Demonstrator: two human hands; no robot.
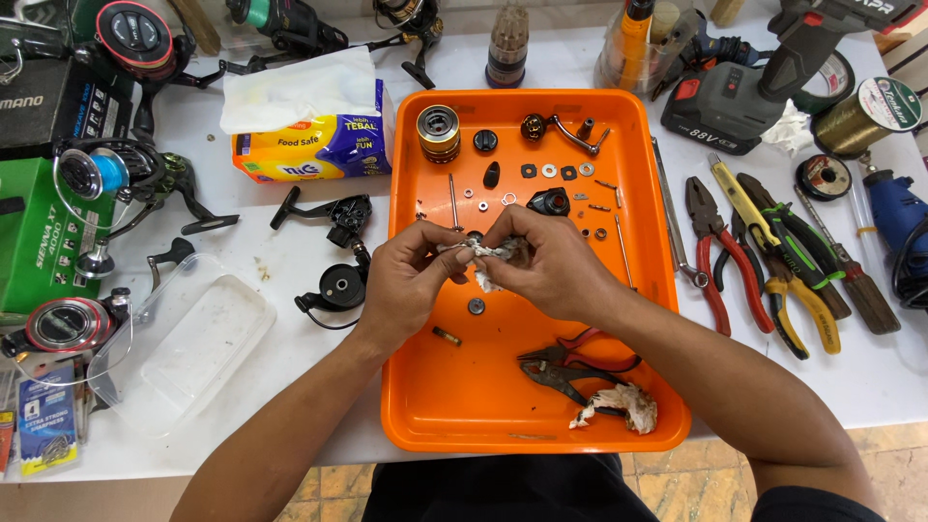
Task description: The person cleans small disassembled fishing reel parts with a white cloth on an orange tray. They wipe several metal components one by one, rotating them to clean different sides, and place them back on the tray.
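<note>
Hands (pixel 483 266): 2, tissue (pixel 491 253): 1

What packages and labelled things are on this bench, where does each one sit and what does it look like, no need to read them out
Tissue pack: left of the orange tray, soft, yellow and blue, white tissue sticking out.
Green box: far left edge, rectangular, white print.
Black box: top left corner, white lettering.
Hook packet: bottom left, small, blue and yellow card.
Line spool: top right, round, green and white label.

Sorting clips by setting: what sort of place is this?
Likely a fishing reel repair bench: reel parts in an orange tray, pliers, a dismantled reel body beside it.
</note>
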